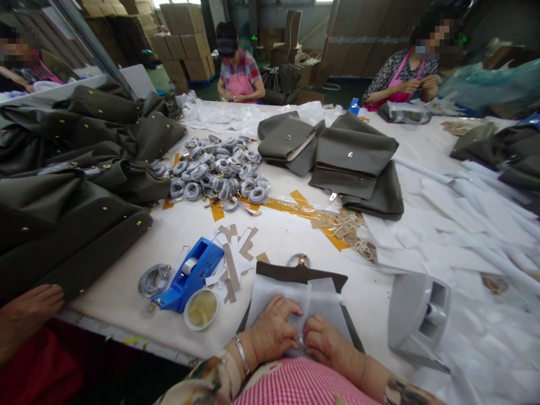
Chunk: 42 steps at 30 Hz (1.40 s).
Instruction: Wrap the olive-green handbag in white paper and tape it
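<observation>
Right in front of me lies a dark olive bag [301, 272], with a sheet of white tissue paper [280, 287] spread over it. My left hand [276, 326] is on the sheet with bent fingers, thumb and fingertips drawn together at the paper's middle. Close beside it, my right hand [329, 340] has its fingers curled on the same paper. A small shiny bit shows between the two hands, too small to make out. Beyond the bag's far edge lies a ring-shaped strap coil [300, 260] with a gold clasp.
To the left are a blue tape dispenser [189, 274], a small bowl [201, 309] and cut card strips [231, 264]. A grey tape dispenser [417, 320] stands right. Further off are wrapped strap coils [223, 169], finished-looking bags [354, 154] and tags [346, 225]. Co-workers sit around the table.
</observation>
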Tool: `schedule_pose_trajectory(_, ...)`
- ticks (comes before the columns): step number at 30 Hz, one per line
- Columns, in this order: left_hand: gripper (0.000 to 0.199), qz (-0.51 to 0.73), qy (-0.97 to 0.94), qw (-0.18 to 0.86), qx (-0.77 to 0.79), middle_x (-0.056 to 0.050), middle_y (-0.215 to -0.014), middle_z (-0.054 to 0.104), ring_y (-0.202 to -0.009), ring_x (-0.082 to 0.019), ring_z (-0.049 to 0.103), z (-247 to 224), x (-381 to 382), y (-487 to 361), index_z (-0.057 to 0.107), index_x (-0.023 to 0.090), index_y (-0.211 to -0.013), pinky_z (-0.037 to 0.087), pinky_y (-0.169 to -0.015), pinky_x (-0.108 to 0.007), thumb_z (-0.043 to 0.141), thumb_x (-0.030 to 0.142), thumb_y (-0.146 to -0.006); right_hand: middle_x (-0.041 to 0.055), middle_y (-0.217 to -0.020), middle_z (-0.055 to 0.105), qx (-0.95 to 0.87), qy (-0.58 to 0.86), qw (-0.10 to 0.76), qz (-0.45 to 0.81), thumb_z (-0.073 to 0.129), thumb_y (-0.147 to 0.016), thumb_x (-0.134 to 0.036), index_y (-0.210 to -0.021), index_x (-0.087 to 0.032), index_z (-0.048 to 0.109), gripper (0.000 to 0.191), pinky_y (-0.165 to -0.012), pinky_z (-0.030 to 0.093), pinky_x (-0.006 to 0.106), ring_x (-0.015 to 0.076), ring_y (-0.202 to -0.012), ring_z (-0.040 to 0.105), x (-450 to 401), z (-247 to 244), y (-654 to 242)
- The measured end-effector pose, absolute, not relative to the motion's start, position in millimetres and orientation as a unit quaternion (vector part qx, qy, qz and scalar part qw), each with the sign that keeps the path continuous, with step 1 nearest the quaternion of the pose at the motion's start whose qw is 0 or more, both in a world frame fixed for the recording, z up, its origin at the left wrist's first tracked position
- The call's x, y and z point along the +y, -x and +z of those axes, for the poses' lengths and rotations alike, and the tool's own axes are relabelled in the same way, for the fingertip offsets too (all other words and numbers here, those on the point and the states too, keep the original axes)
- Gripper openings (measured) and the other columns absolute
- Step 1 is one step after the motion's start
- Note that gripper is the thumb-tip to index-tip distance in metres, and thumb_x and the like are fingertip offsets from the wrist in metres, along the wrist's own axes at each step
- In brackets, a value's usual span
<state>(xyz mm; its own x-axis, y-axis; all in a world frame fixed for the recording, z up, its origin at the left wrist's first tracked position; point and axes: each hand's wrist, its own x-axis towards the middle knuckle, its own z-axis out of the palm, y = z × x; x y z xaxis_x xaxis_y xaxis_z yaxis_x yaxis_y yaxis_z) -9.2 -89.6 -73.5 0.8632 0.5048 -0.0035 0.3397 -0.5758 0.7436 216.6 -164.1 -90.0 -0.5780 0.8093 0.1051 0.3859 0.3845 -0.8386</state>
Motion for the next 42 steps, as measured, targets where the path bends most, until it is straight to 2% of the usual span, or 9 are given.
schedule_pose_trajectory(13,0.016,0.107,-0.863,0.428,0.247,-0.004,-0.140,0.054,-0.129,-0.028,0.048,-61.6,-84.3,12.2,0.073,0.026,-0.083,0.021,-0.120,-0.055,0.080,0.040,-0.078,0.0021,-0.087,0.060,-0.708,0.408,0.294,0.496,0.057,-0.096,-0.044,-0.075,-0.021,0.052,0.031,-0.078,0.042,0.035,0.0202,-0.087,0.055,-163.5,-74.1,-220.7)
schedule_pose_trajectory(20,0.020,0.125,-0.862,0.419,0.255,-0.005,-0.137,0.056,-0.127,-0.027,0.050,-63.0,-88.7,10.9,0.072,0.027,-0.093,0.020,-0.121,-0.055,0.077,0.043,-0.081,0.0013,-0.088,0.060,-0.738,0.403,0.251,0.479,0.056,-0.093,-0.030,-0.075,-0.021,0.052,0.020,-0.080,0.042,0.035,0.0195,-0.089,0.055,-162.4,-70.3,-220.4)
schedule_pose_trajectory(25,0.020,0.126,-0.857,0.405,0.292,-0.002,-0.133,0.059,-0.124,-0.026,0.054,-60.6,-92.0,7.1,0.073,0.029,-0.087,0.023,-0.120,-0.054,0.075,0.048,-0.082,0.0026,-0.088,0.061,-0.756,0.391,0.244,0.465,0.054,-0.096,-0.033,-0.078,-0.022,0.057,0.022,-0.080,0.042,0.036,0.0203,-0.088,0.055,-162.8,-70.6,-221.0)
schedule_pose_trajectory(30,0.016,0.107,-0.877,0.386,0.266,0.003,-0.138,0.056,-0.128,-0.030,0.051,-61.9,-91.0,9.6,0.074,0.031,-0.085,0.024,-0.119,-0.054,0.069,0.046,-0.085,0.0041,-0.087,0.064,-0.749,0.413,0.252,0.454,0.051,-0.098,-0.036,-0.076,-0.021,0.056,0.027,-0.079,0.043,0.036,0.0208,-0.086,0.057,-164.6,-71.2,-218.8)
schedule_pose_trajectory(35,0.020,0.094,-0.893,0.367,0.244,0.001,-0.143,0.053,-0.133,-0.031,0.047,-75.6,-92.8,11.7,0.073,0.027,-0.079,0.020,-0.120,-0.056,0.073,0.047,-0.082,0.0029,-0.082,0.064,-0.693,0.528,0.224,0.437,0.060,-0.085,-0.018,-0.083,-0.020,0.058,0.003,-0.072,0.044,0.032,0.0193,-0.078,0.057,-167.7,-74.2,-211.9)
schedule_pose_trajectory(38,0.024,0.111,-0.892,0.367,0.238,-0.001,-0.144,0.053,-0.134,-0.031,0.045,-81.2,-95.4,12.1,0.072,0.024,-0.075,0.017,-0.121,-0.057,0.080,0.047,-0.077,0.0021,-0.082,0.064,-0.676,0.565,0.185,0.435,0.062,-0.080,-0.015,-0.094,-0.019,0.063,0.015,-0.073,0.045,0.033,0.0192,-0.077,0.057,-167.7,-74.6,-208.4)
schedule_pose_trajectory(42,0.032,0.134,-0.895,0.350,0.240,-0.004,-0.141,0.056,-0.134,-0.029,0.046,-82.5,-98.1,12.0,0.071,0.023,-0.074,0.019,-0.121,-0.056,0.073,0.054,-0.082,0.0049,-0.094,0.066,-0.691,0.572,0.147,0.416,0.061,-0.082,-0.017,-0.108,-0.022,0.066,0.027,-0.082,0.047,0.036,0.0224,-0.090,0.059,-166.0,-70.4,-204.8)
